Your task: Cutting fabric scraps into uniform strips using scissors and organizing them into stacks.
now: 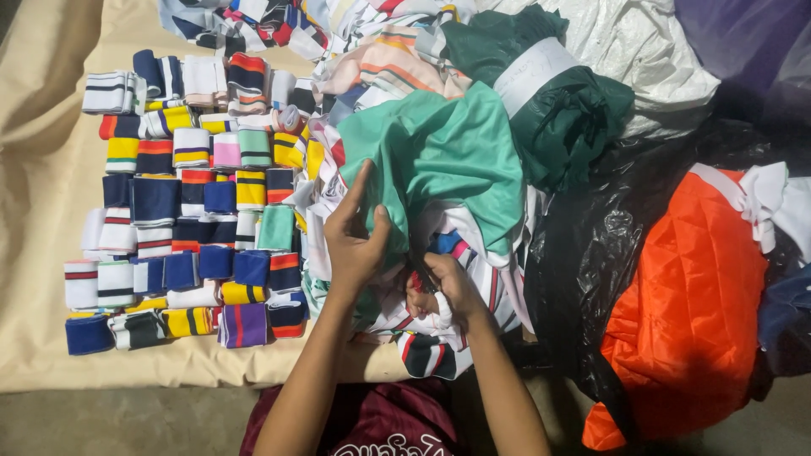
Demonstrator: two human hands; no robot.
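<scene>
Two hands: both work in a loose heap of striped knit pieces (439,253) at the middle of the view, just right of the sorted rows.
Left hand (355,241): lies on the mint-green cloth (439,156), fingers spread and thumb pressed into a fold of it, so the cloth is pinched up off the heap.
Right hand (443,291): curled shut around a white piece with red and dark stripes (422,317), low in the heap and close to the body.
Step in hand (a judgement): one piece is being pulled free from under the green cloth.
Next move calls for: lifting the green cloth clear so the striped piece slides out without dragging its neighbours.
Sorted rows: folded striped bands (182,211) lie side by side on the beige sheet (42,152).
Hidden: the right fingertips are buried in fabric; how much of the piece they hold cannot be told.
Cut off: orange quilted bundle (693,295) and black plastic bag (591,236) run past the frame edge.
</scene>
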